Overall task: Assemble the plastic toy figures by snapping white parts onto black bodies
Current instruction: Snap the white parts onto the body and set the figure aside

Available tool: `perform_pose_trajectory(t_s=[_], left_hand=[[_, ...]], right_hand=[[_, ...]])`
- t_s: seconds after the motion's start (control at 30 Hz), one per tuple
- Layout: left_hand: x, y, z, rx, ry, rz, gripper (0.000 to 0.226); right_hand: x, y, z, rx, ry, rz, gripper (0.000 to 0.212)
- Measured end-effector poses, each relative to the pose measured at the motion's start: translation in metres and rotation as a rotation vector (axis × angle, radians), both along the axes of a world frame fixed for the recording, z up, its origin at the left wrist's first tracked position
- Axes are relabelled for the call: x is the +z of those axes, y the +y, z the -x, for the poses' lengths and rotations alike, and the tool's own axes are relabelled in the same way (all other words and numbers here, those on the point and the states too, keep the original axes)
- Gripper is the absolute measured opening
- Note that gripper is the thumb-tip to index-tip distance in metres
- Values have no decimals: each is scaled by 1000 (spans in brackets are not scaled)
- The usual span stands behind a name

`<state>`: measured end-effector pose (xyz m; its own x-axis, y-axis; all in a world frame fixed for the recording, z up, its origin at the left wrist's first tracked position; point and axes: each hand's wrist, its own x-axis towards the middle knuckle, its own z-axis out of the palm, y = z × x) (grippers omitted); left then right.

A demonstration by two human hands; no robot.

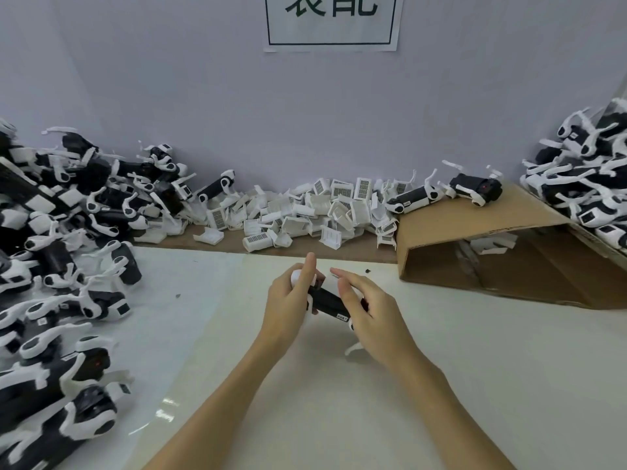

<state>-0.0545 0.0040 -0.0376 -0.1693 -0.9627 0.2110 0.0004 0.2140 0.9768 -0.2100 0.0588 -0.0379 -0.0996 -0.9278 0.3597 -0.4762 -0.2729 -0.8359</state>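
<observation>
A black toy body (327,302) with white limbs hangs above the middle of the table, held between both hands. My left hand (291,300) grips its far end, where a white rounded part shows above the fingers. My right hand (369,307) covers its near end, fingers stretched over the top; a white leg (354,349) sticks out below this hand. Loose white shell parts (305,212) lie heaped along the back wall.
A big heap of black-and-white figures (57,266) fills the left side. An open cardboard box (481,239) lies on its side at right, two figures (475,188) on it. Another heap of figures (590,184) rises at the far right. A paper sign (330,22) hangs on the wall.
</observation>
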Motion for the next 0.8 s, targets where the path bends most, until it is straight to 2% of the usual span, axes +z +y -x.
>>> perform_pose_trajectory(t_s=[0.07, 0.2, 0.3, 0.43, 0.5, 0.6, 0.8], left_hand=[[0, 0, 0, 25, 11, -7, 67], [-1, 0, 0, 1, 20, 5, 69], [0, 1, 0, -13, 42, 11, 70], [2, 3, 1, 3, 19, 13, 69], [2, 6, 3, -13, -7, 39, 73], [2, 11, 8, -9, -63, 84, 76], [2, 13, 10, 30, -87, 111, 74]], right_hand=[[-1, 2, 1, 11, 94, 24, 41], [-1, 4, -4, 34, 142, 38, 44], [0, 5, -4, 11, 378, 87, 51], [-1, 8, -2, -35, 636, 109, 76], [-2, 9, -7, -139, 715, 152, 73], [-3, 11, -19, -308, 715, 208, 61], [-5, 12, -27, -354, 749, 150, 48]])
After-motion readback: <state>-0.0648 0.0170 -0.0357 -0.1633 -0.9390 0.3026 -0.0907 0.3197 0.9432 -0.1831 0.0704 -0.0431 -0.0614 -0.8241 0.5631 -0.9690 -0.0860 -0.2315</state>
